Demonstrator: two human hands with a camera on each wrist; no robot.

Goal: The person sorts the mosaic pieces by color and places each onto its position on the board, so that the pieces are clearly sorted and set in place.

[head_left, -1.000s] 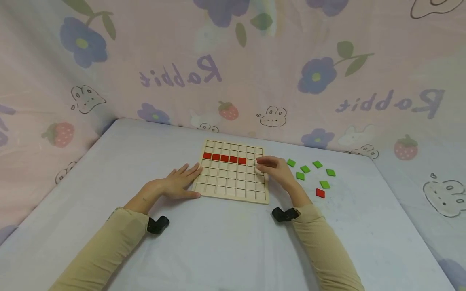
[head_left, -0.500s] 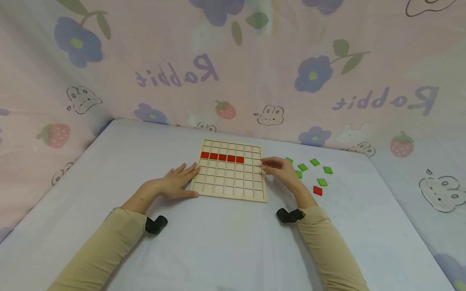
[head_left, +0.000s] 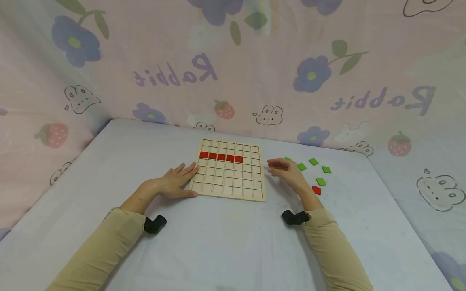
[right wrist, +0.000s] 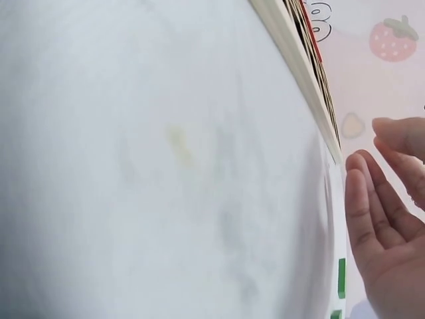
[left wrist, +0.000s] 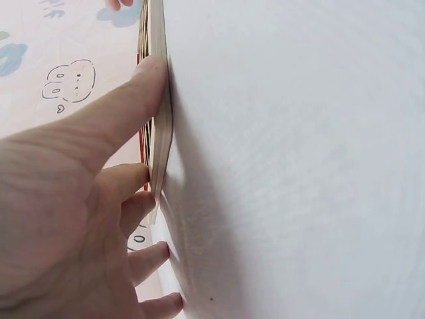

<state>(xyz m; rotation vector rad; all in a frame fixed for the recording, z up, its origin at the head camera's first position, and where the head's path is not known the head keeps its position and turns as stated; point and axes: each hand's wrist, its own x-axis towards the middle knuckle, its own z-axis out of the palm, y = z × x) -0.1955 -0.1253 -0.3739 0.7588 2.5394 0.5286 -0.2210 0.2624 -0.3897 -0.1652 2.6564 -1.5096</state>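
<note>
A wooden grid board (head_left: 227, 178) lies on the table, one of its rows partly filled with several red square tiles (head_left: 221, 157). My left hand (head_left: 176, 182) rests with spread fingers against the board's left edge; the left wrist view shows its thumb (left wrist: 143, 86) on the edge. Just off the board's right side, my right hand (head_left: 289, 173) hovers with relaxed fingers. Nothing shows between its thumb and fingers in the right wrist view. Several green tiles (head_left: 313, 161) and a single red tile (head_left: 316, 190) are scattered to the right of that hand.
The white-covered table (head_left: 218, 242) runs back to a pink patterned curtain (head_left: 240, 76). A black wrist device (head_left: 155, 224) sits on the left cuff, and another black device (head_left: 295, 217) on the right cuff.
My right hand has moved right, from over the board's right columns to beyond its edge. My left hand stays at the board. The whole head view has shifted slightly.
</note>
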